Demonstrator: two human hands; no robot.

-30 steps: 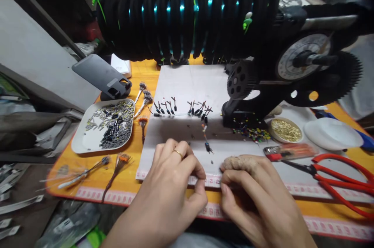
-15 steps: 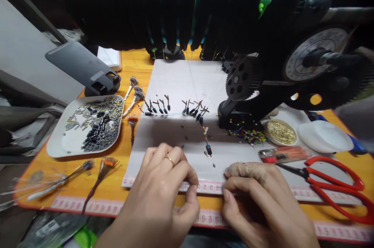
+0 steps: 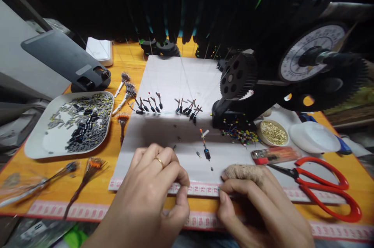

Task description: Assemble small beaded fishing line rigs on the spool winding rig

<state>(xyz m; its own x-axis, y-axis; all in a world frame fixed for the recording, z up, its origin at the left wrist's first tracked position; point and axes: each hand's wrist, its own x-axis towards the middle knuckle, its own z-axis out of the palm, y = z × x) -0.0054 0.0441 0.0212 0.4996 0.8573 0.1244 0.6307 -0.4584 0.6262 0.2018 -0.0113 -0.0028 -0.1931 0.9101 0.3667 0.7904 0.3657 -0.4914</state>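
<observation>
My left hand [image 3: 156, 185] is over the front edge of a white board [image 3: 157, 139], thumb and index finger pinched together above a pink-numbered measuring tape [image 3: 201, 190]. My right hand [image 3: 260, 201] pinches in the same way further right along the tape, with a wrapping round one finger. Whatever lies in either pinch is too thin or hidden to make out. Between and beyond the hands, a small black piece with an orange tip [image 3: 207, 153] lies on the board near a few tiny grey bits [image 3: 212, 169]. Several similar black pieces [image 3: 152, 108] form a row further back.
A white tray of small grey and black parts [image 3: 36, 146] stands left, beside a phone-like slab on a stand [image 3: 66, 61]. Bundled wire-like bunches [image 3: 84, 181] lie nearby. Right are coloured pins [image 3: 242, 135], a bowl of gold bits [image 3: 273, 133], and red-handled scissors [image 3: 324, 185]. A dark geared machine [image 3: 238, 76] overhangs the board.
The view has shifted, so the table's contents appear further left. Both hands keep their pinch near the tape. The orange-tipped black piece sits at a slightly different angle.
</observation>
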